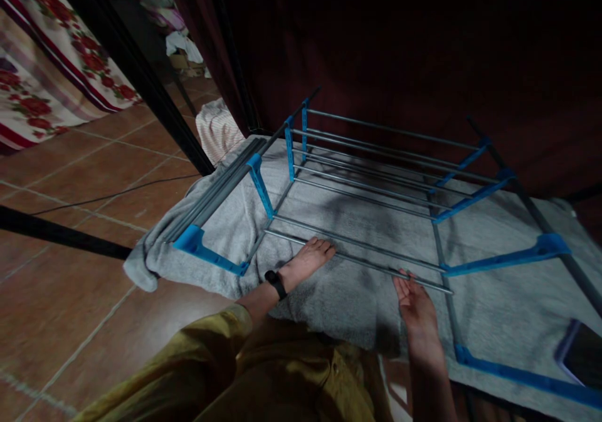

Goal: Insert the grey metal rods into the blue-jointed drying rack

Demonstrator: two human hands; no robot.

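Note:
A rack frame of grey metal tubes and blue plastic brackets [263,187] lies on a grey blanket in front of me. Along its near side runs a thin metal rod [364,261]. My left hand [314,254], with a dark band on its wrist, is closed palm down over this rod, left of its middle. Towards the rod's right end, my right hand [416,298] is turned palm up, its fingertips curled on the rod. The rod's left end lies near a blue bracket; its right end reaches the side tube [439,246]. Several parallel rods span the frame farther back.
Several loose grey tubes [216,187] lie at the left on the blanket [348,309]. A dark phone-like object [580,353] rests at the right edge. Black posts [136,77] stand at the left, over a tiled floor [94,309]. A dark curtain [376,52] hangs behind.

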